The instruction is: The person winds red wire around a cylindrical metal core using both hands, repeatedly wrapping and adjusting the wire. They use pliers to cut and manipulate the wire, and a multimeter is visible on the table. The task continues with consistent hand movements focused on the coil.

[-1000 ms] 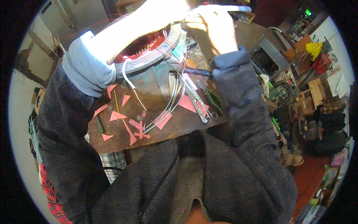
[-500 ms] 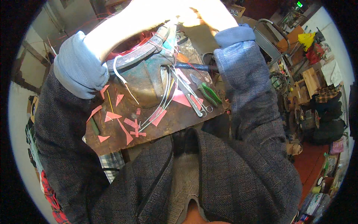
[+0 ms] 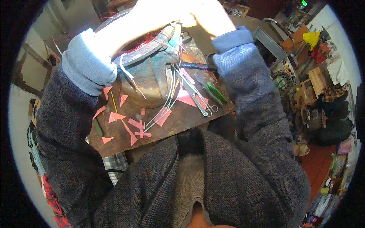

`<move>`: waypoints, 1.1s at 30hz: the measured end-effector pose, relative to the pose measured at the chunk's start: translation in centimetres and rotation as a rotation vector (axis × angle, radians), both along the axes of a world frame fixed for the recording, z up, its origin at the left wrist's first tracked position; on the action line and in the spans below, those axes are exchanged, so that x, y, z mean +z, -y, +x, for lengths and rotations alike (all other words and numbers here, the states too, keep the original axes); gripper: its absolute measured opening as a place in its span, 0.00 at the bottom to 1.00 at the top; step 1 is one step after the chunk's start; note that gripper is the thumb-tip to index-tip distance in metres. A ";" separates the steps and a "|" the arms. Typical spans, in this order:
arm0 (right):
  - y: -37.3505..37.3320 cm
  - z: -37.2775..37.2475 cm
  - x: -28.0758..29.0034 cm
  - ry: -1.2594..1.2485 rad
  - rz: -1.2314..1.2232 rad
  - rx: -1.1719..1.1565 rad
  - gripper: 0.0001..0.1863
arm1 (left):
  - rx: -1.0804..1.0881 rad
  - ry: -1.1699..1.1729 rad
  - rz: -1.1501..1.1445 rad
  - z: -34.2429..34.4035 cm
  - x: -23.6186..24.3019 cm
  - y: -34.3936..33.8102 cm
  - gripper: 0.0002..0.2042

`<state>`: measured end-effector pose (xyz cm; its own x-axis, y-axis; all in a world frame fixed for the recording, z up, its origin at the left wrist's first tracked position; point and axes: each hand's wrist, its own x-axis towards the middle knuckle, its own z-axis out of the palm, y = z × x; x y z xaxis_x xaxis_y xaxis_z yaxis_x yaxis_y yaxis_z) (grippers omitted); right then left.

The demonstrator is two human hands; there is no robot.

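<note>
Several pink scraps (image 3: 115, 117) lie scattered over the brown worktop (image 3: 173, 124) in my feed, with scissors (image 3: 200, 105) and green-handled pliers (image 3: 215, 93) toward its right side. Beyond them sits the round metal housing (image 3: 148, 79), red wire (image 3: 141, 42) showing inside its ring. Near it, the left hand (image 3: 163, 13) and right hand (image 3: 201, 17) come close together, so glare-washed that I cannot tell whether either grips anything. Off right, I make out a grey metal frame (image 3: 279, 53), a yellow bag (image 3: 311, 40) and reddish floor (image 3: 323, 167).

Two hands (image 3: 197, 13), one motor casing (image 3: 146, 81), one pair of scissors (image 3: 200, 103), one pair of pliers (image 3: 215, 92) and at least ten scraps (image 3: 164, 117) share one table (image 3: 169, 128).
</note>
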<state>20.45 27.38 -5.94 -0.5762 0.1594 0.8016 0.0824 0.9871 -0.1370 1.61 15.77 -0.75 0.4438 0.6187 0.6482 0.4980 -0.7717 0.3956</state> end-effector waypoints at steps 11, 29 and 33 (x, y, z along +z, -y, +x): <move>5.6 -0.9 -0.4 -0.396 -0.620 0.136 0.09 | 0.222 -0.446 0.235 -1.8 0.5 -1.2 0.14; 6.2 -3.6 -2.6 -0.643 -0.724 0.104 0.06 | 0.238 -0.343 0.223 -1.8 0.2 -0.8 0.13; 4.5 -4.0 -2.6 -0.758 -1.024 0.440 0.07 | 0.232 -0.343 0.141 -1.2 0.9 -0.1 0.12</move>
<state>16.41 22.91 -8.55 -0.2054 0.7915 0.5757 -0.6362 0.3390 -0.6931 0.39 15.89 0.11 0.5082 0.6434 0.5725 0.7485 -0.6587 0.0759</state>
